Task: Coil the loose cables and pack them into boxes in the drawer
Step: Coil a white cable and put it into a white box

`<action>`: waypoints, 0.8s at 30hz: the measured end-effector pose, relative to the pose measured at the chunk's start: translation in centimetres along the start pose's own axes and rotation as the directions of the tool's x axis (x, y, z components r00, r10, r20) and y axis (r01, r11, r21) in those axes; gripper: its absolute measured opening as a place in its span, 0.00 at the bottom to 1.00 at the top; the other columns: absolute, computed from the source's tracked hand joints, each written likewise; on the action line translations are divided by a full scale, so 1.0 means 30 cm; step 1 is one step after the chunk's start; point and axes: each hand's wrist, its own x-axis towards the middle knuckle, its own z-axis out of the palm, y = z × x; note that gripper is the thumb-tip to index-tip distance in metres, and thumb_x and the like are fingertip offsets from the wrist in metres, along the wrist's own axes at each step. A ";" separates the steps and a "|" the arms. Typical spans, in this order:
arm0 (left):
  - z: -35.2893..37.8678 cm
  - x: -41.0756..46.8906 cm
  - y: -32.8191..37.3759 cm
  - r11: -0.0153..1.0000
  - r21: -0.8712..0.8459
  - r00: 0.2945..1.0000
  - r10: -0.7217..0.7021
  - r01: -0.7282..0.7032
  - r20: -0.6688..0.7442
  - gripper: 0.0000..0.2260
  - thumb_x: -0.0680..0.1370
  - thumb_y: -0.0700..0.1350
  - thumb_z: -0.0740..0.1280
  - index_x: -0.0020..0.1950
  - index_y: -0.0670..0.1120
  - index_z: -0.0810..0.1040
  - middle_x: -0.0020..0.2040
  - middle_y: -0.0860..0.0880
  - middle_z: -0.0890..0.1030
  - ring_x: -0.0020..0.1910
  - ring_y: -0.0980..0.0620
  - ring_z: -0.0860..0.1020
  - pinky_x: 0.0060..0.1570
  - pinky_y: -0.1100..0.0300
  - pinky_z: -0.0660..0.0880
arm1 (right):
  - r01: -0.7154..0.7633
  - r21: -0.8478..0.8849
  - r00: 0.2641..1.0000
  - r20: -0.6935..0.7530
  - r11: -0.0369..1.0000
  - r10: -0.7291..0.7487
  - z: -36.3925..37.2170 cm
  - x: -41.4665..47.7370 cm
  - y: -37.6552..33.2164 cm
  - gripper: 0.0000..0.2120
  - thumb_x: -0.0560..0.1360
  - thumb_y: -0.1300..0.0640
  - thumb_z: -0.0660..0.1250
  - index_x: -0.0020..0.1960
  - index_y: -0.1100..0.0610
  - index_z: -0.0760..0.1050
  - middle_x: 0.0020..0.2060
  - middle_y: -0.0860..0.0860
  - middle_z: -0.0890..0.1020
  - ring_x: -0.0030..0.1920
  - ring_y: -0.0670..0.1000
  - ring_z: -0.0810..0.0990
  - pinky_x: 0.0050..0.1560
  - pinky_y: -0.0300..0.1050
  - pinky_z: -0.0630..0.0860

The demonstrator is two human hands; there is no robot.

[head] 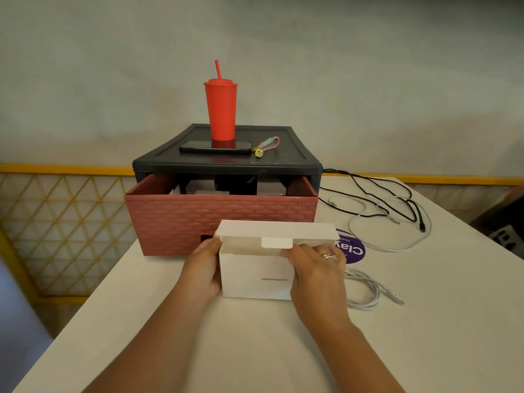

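Note:
A white cardboard box (pixel 255 275) stands on the table in front of the drawer, its lid flap raised. My left hand (pixel 202 269) grips the box's left side. My right hand (pixel 316 272) holds the box's right side, fingers at the flap's edge. A coiled white cable (pixel 365 290) lies just right of the box. Farther back right, a loose white cable (pixel 391 239) and a tangled black cable (pixel 397 199) sprawl on the table. The brick-patterned red drawer (pixel 221 219) is pulled open from its black cabinet (pixel 226 163), with dark boxes inside.
A red tumbler (pixel 221 109) with a straw, a black phone (pixel 215 147) and a keychain (pixel 266 147) sit on the cabinet top. A purple round sticker (pixel 353 249) lies behind the box. The white table (pixel 198 350) ends close on the left; a yellow lattice rail runs behind.

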 end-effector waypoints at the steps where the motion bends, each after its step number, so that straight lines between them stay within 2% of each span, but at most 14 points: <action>1: -0.011 -0.016 -0.003 1.000 -0.018 1.000 0.012 -0.012 -0.001 0.12 0.80 0.48 0.62 0.56 0.43 0.78 0.44 0.45 0.83 0.41 0.47 0.81 0.42 0.53 0.77 | -0.001 0.011 1.000 0.006 1.000 0.001 0.006 -0.003 -0.004 0.22 0.54 0.77 0.67 0.40 0.54 0.79 0.31 0.47 0.80 0.32 0.54 0.77 0.50 0.58 0.73; 4: -0.031 -0.075 -0.001 0.995 -0.010 0.995 0.101 -0.101 0.014 0.14 0.80 0.55 0.57 0.53 0.46 0.76 0.38 0.50 0.83 0.35 0.54 0.80 0.39 0.58 0.75 | -0.014 0.046 1.000 0.024 0.999 0.013 0.021 -0.003 -0.007 0.26 0.50 0.79 0.71 0.40 0.54 0.79 0.31 0.47 0.80 0.33 0.54 0.78 0.50 0.58 0.73; 6: -0.049 -0.111 -0.004 0.977 0.060 0.978 0.201 -0.204 0.049 0.08 0.78 0.53 0.60 0.50 0.49 0.71 0.43 0.51 0.83 0.38 0.56 0.81 0.41 0.58 0.74 | -0.024 0.067 0.999 0.029 0.997 0.022 0.027 -0.005 -0.005 0.26 0.49 0.79 0.71 0.40 0.54 0.79 0.31 0.47 0.80 0.33 0.54 0.78 0.50 0.59 0.74; 7: -0.060 -0.122 -0.009 0.959 0.125 0.966 0.247 -0.255 0.076 0.08 0.75 0.51 0.66 0.49 0.51 0.69 0.46 0.51 0.81 0.40 0.57 0.80 0.43 0.58 0.74 | -0.020 0.085 0.999 0.033 0.996 0.017 0.031 -0.006 -0.003 0.26 0.50 0.79 0.71 0.40 0.55 0.79 0.31 0.47 0.80 0.33 0.54 0.78 0.50 0.59 0.75; 8: -0.071 -0.133 -0.013 0.926 0.207 0.947 0.294 -0.316 0.129 0.16 0.69 0.49 0.72 0.49 0.52 0.67 0.48 0.52 0.79 0.41 0.60 0.80 0.42 0.61 0.75 | -0.008 0.108 0.999 0.038 0.994 0.004 0.033 -0.007 -0.001 0.26 0.50 0.79 0.71 0.40 0.55 0.80 0.31 0.47 0.80 0.33 0.55 0.78 0.50 0.59 0.76; 9: -0.085 -0.137 -0.019 0.885 0.279 0.924 0.330 -0.374 0.192 0.22 0.63 0.49 0.74 0.50 0.53 0.66 0.50 0.53 0.78 0.42 0.63 0.80 0.42 0.65 0.75 | 0.011 0.135 0.999 0.043 0.991 -0.017 0.036 -0.006 0.003 0.25 0.52 0.79 0.71 0.40 0.55 0.80 0.32 0.48 0.81 0.34 0.55 0.78 0.49 0.59 0.77; 11: -0.091 -0.147 -0.019 0.826 0.363 0.898 0.356 -0.431 0.257 0.28 0.57 0.52 0.72 0.54 0.55 0.66 0.54 0.54 0.78 0.48 0.64 0.79 0.44 0.68 0.75 | 0.047 0.209 0.998 0.036 0.977 -0.056 0.034 -0.006 0.013 0.20 0.57 0.76 0.68 0.41 0.56 0.81 0.33 0.48 0.82 0.36 0.54 0.79 0.48 0.56 0.77; 14: -0.094 -0.155 -0.001 0.779 0.423 0.884 0.372 -0.463 0.284 0.31 0.58 0.52 0.72 0.58 0.61 0.64 0.58 0.56 0.75 0.55 0.59 0.77 0.47 0.68 0.74 | 0.020 0.366 0.998 0.043 0.930 -0.038 0.000 0.002 0.038 0.09 0.68 0.65 0.63 0.42 0.57 0.81 0.37 0.49 0.83 0.40 0.47 0.75 0.44 0.39 0.73; 16: -0.094 -0.157 0.005 0.731 0.479 0.874 0.385 -0.486 0.297 0.29 0.66 0.43 0.74 0.58 0.63 0.63 0.57 0.57 0.74 0.55 0.60 0.75 0.52 0.67 0.73 | -0.099 0.422 0.995 0.065 0.901 0.079 -0.031 0.013 0.066 0.07 0.70 0.62 0.63 0.43 0.58 0.80 0.39 0.50 0.82 0.43 0.46 0.73 0.43 0.34 0.69; 17: -0.093 -0.159 0.006 0.710 0.499 0.868 0.392 -0.497 0.306 0.29 0.71 0.38 0.72 0.58 0.64 0.63 0.56 0.58 0.73 0.55 0.60 0.74 0.54 0.65 0.71 | -0.180 0.421 0.984 0.065 0.889 0.168 -0.044 0.018 0.088 0.07 0.70 0.63 0.64 0.44 0.59 0.81 0.41 0.51 0.82 0.44 0.45 0.73 0.44 0.35 0.69; 19: -0.092 -0.161 0.008 0.682 0.534 0.866 0.391 -0.500 0.311 0.32 0.73 0.33 0.68 0.60 0.66 0.60 0.55 0.59 0.72 0.54 0.62 0.73 0.52 0.65 0.70 | -0.376 0.332 0.926 0.098 0.865 0.365 -0.067 0.027 0.151 0.06 0.72 0.65 0.65 0.46 0.60 0.81 0.45 0.54 0.82 0.47 0.51 0.76 0.45 0.43 0.72; 21: -0.094 -0.159 0.009 0.677 0.544 0.869 0.384 -0.495 0.313 0.34 0.73 0.33 0.68 0.63 0.65 0.57 0.56 0.59 0.71 0.54 0.62 0.73 0.49 0.68 0.70 | -0.556 0.047 0.815 0.230 0.830 0.532 -0.090 0.031 0.226 0.09 0.74 0.63 0.64 0.52 0.59 0.80 0.53 0.56 0.80 0.52 0.59 0.76 0.50 0.49 0.71; 23: -0.097 -0.153 0.005 0.678 0.537 0.864 0.407 -0.503 0.295 0.32 0.73 0.32 0.68 0.63 0.61 0.57 0.56 0.57 0.73 0.55 0.60 0.74 0.50 0.68 0.69 | -0.632 -0.275 0.603 0.412 0.724 0.683 -0.117 0.027 0.270 0.14 0.74 0.60 0.62 0.59 0.54 0.77 0.59 0.55 0.76 0.58 0.59 0.72 0.57 0.51 0.68; 24: -0.098 -0.150 0.003 0.678 0.530 0.860 0.424 -0.509 0.284 0.30 0.73 0.30 0.67 0.60 0.59 0.57 0.56 0.55 0.73 0.54 0.60 0.74 0.51 0.67 0.70 | -0.635 -0.358 0.513 0.468 0.685 0.720 -0.123 0.022 0.278 0.14 0.74 0.61 0.61 0.57 0.53 0.76 0.58 0.55 0.76 0.58 0.59 0.71 0.58 0.51 0.68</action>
